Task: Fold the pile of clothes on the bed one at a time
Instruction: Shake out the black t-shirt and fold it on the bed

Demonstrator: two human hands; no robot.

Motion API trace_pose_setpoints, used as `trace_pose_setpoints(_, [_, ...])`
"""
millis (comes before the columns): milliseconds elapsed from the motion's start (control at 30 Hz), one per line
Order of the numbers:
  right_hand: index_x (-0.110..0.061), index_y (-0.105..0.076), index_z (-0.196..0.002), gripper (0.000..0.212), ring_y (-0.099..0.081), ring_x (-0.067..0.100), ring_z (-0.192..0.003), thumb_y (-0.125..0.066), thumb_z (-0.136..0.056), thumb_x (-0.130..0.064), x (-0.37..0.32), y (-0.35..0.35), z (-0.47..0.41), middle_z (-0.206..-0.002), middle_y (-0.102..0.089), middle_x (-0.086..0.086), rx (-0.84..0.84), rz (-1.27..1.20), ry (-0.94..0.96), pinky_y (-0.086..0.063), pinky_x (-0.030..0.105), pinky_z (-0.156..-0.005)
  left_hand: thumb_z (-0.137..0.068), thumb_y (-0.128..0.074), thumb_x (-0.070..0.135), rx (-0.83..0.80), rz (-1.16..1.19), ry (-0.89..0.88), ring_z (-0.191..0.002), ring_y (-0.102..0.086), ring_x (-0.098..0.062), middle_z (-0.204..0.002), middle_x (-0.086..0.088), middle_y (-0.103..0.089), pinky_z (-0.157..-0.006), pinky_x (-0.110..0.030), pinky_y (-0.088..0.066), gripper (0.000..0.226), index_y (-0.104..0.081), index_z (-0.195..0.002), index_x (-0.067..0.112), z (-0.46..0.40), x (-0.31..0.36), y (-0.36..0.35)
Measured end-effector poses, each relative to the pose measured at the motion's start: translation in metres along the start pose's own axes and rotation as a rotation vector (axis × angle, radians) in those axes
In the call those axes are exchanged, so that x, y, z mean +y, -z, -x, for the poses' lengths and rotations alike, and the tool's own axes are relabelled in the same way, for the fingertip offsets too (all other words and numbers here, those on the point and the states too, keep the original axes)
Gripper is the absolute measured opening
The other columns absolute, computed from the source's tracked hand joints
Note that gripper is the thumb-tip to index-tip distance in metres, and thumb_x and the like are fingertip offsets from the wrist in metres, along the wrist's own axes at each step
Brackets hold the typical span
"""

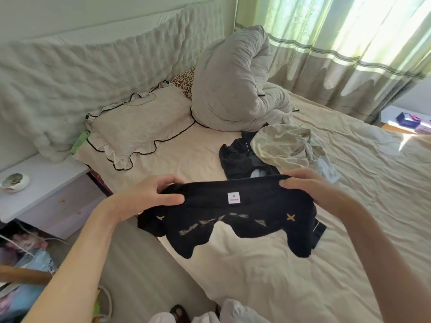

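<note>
Black garment (235, 217) stretched between left hand (149, 194) and right hand (310, 190), apparently mid-air.

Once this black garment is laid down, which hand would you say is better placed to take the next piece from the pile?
Probably the right hand. Both hands pinch the black garment at its top edge, but the pile of clothes lies just beyond the right hand, while the left hand is farther across.

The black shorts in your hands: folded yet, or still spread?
Spread, not folded. Both hands, left and right, pinch the black shorts at the waistband, stretched wide above the bed, legs hanging loose, size label showing.
</note>
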State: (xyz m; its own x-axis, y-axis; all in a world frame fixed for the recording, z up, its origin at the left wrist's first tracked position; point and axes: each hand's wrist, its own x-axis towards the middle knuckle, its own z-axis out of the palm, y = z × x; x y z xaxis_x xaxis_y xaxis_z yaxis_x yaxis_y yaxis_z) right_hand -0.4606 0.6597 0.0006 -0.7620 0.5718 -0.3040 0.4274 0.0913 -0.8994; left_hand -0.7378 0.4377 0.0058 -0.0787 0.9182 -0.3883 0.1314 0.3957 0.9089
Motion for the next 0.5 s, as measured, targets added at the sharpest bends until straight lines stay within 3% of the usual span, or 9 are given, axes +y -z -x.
trace_pose_setpoints(67, [0.010, -0.055, -0.101, 0.066, -0.060, 0.027, -0.081, -0.077, -0.071, -0.046, 0.002, 0.020, 0.015, -0.088, -0.060, 0.016, -0.225, -0.109, 0.000, -0.048, 0.031, -0.074, -0.079, -0.064, 0.016, -0.046, 0.043, -0.036, -0.098, -0.067, -0.017, -0.106, -0.003, -0.070, -0.075, -0.020, -0.053, 0.034, -0.062, -0.113, 0.013, 0.007, 0.002, -0.001])
trace_pose_setpoints(167, [0.002, -0.063, -0.111, 0.044, -0.066, 0.031, -0.096, -0.077, -0.078, -0.025, 0.006, 0.042, 0.023, -0.105, -0.067, 0.021, -0.389, -0.200, 0.000, -0.054, 0.031, -0.079, -0.087, -0.059, 0.010, 0.100, -0.011, -0.033, -0.093, -0.068, -0.015, -0.098, -0.003, -0.072, -0.073, -0.016, -0.051, 0.020, -0.067, -0.105, 0.012, -0.001, -0.001, -0.009])
trace_pose_setpoints(267, [-0.010, -0.075, -0.092, 0.013, -0.070, 0.023, -0.085, -0.067, -0.082, -0.014, 0.024, 0.039, 0.008, -0.092, -0.073, 0.015, -0.194, -0.116, -0.070, -0.055, 0.031, -0.075, -0.090, -0.059, 0.015, 0.290, -0.136, 0.025, -0.081, -0.068, -0.012, -0.088, -0.004, -0.073, -0.068, -0.014, -0.049, 0.012, -0.069, -0.095, 0.011, -0.026, -0.018, -0.020])
trace_pose_setpoints(367, [-0.018, -0.071, -0.064, 0.029, -0.061, 0.007, -0.057, -0.062, -0.091, -0.020, 0.056, 0.023, -0.017, -0.061, -0.065, -0.002, 0.041, 0.169, -0.165, -0.045, 0.021, -0.060, -0.086, -0.065, 0.024, 0.388, -0.234, 0.081, -0.073, -0.064, -0.009, -0.075, 0.004, -0.070, -0.063, -0.017, -0.044, 0.012, -0.068, -0.080, 0.013, -0.052, -0.052, -0.035])
trace_pose_setpoints(500, [-0.010, -0.044, -0.059, 0.042, -0.036, 0.010, -0.047, -0.057, -0.094, -0.031, 0.112, 0.004, -0.061, -0.052, -0.036, -0.002, 0.172, 0.354, -0.214, -0.028, 0.025, -0.050, -0.088, -0.064, 0.022, 0.491, -0.273, 0.144, -0.077, -0.061, -0.008, -0.077, 0.008, -0.067, -0.064, -0.018, -0.040, 0.011, -0.067, -0.077, 0.021, -0.090, -0.109, -0.042])
